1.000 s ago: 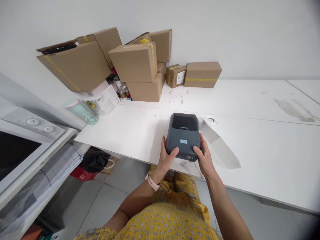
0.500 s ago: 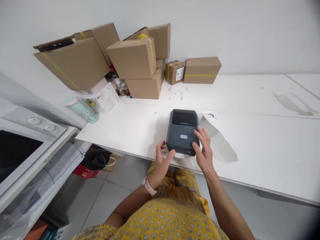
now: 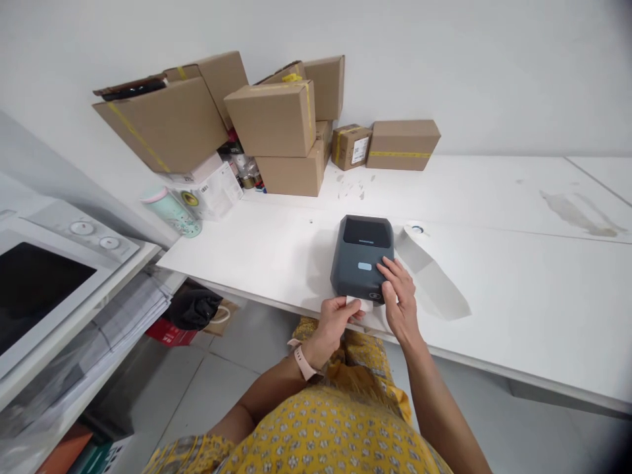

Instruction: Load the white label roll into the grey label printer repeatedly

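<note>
A dark grey label printer (image 3: 363, 266) rests on the white table, close to its front edge. A strip of white label paper (image 3: 359, 303) sticks out from the printer's front. My left hand (image 3: 338, 321) has its thumb and fingers closed on that strip, just below the printer. My right hand (image 3: 401, 299) grips the printer's right front corner, fingers over the top edge and thumb at the front. To the right, a roll of white paper (image 3: 434, 280) lies partly unrolled on the table, apart from both hands.
Cardboard boxes (image 3: 271, 122) with yellow tape are stacked at the back left, and a smaller carton (image 3: 403, 145) stands against the wall. A mint-green tumbler (image 3: 172, 212) leans near the left end of the table (image 3: 533, 296). Further left, a microwave (image 3: 44, 263) sits on a shelf.
My left hand has moved right from the printer's left front corner and closed on the paper strip. My right hand has settled more firmly on the right front corner.
</note>
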`<state>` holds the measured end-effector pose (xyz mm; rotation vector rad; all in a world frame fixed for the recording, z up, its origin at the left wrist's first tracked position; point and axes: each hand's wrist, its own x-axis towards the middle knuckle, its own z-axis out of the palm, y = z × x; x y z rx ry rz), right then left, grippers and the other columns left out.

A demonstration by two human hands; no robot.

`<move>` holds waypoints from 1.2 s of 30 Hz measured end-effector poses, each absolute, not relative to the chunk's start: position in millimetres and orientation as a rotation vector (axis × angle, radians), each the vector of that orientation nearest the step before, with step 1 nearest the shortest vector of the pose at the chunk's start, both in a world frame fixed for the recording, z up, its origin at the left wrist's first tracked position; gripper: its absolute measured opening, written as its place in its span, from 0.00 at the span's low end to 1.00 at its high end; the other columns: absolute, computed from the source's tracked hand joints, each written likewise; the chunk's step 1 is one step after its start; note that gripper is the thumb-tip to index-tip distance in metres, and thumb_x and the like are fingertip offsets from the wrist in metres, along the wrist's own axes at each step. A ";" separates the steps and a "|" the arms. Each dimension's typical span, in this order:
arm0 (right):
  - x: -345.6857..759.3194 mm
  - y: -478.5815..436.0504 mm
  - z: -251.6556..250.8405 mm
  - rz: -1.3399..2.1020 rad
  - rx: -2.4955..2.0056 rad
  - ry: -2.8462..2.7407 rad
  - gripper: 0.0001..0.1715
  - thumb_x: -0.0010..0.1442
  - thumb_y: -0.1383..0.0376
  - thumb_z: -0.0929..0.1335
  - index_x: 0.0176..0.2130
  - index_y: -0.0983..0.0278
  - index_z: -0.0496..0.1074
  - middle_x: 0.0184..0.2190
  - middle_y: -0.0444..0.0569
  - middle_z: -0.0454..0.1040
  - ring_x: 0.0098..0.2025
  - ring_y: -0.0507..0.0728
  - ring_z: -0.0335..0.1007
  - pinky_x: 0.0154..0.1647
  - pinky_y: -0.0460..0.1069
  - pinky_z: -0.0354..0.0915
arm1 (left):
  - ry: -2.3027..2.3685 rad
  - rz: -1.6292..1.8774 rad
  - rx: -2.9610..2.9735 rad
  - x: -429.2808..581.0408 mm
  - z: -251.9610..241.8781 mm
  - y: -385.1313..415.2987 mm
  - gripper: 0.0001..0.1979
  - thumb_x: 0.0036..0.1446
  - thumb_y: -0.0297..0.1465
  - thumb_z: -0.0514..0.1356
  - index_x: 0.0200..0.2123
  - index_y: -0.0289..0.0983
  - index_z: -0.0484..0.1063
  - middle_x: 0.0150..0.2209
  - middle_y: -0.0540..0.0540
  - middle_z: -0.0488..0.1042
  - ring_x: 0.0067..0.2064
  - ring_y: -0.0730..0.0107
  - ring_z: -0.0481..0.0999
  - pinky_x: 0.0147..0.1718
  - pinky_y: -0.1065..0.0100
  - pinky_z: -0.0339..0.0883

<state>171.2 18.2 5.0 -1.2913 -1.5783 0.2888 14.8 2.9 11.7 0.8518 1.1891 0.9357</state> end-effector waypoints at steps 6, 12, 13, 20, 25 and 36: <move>168.0 20.8 12.1 0.111 -1.398 -1.651 0.19 0.70 0.59 0.59 0.54 0.53 0.73 0.59 0.48 0.70 0.67 0.62 0.58 0.69 0.68 0.43 | 1.167 1.071 0.905 19.2 2.1 -0.1 0.19 0.48 0.46 0.67 0.25 0.34 0.73 0.24 0.48 0.74 0.29 0.70 0.72 0.35 0.67 0.64; 161.9 27.2 30.2 -0.277 -1.468 -1.799 0.13 0.68 0.60 0.64 0.47 0.52 0.77 0.61 0.45 0.70 0.69 0.64 0.52 0.69 0.68 0.35 | 1.164 1.075 0.974 10.8 6.2 -6.7 0.17 0.58 0.43 0.61 0.24 0.36 0.68 0.24 0.51 0.69 0.30 0.72 0.68 0.33 0.69 0.63; 160.9 29.1 32.6 -0.318 -1.465 -1.819 0.12 0.68 0.60 0.64 0.45 0.53 0.77 0.61 0.44 0.71 0.70 0.65 0.51 0.69 0.68 0.33 | 1.202 1.112 0.999 7.5 7.6 -7.7 0.17 0.60 0.42 0.58 0.24 0.36 0.67 0.24 0.52 0.68 0.29 0.73 0.67 0.33 0.70 0.62; 162.2 31.6 25.2 -0.029 -1.453 -1.805 0.14 0.69 0.57 0.61 0.44 0.56 0.75 0.63 0.46 0.68 0.72 0.66 0.46 0.69 0.71 0.35 | 1.372 1.508 1.242 -8.4 13.6 8.0 0.16 0.68 0.41 0.52 0.50 0.40 0.70 0.52 0.43 0.72 0.53 0.66 0.71 0.52 0.65 0.65; 167.5 15.8 0.6 0.451 -1.376 -1.402 0.30 0.70 0.51 0.54 0.67 0.55 0.57 0.72 0.53 0.50 0.73 0.64 0.45 0.69 0.68 0.48 | 1.300 1.340 1.349 -8.1 15.8 21.5 0.24 0.70 0.42 0.48 0.65 0.42 0.62 0.68 0.43 0.59 0.70 0.62 0.56 0.68 0.59 0.51; 182.5 79.0 57.9 0.415 -1.286 -1.410 0.43 0.68 0.41 0.49 0.73 0.57 0.38 0.74 0.51 0.43 0.75 0.63 0.37 0.73 0.66 0.39 | 1.185 1.579 1.584 -0.7 64.8 76.4 0.21 0.70 0.40 0.46 0.52 0.39 0.75 0.56 0.43 0.74 0.61 0.63 0.68 0.63 0.59 0.59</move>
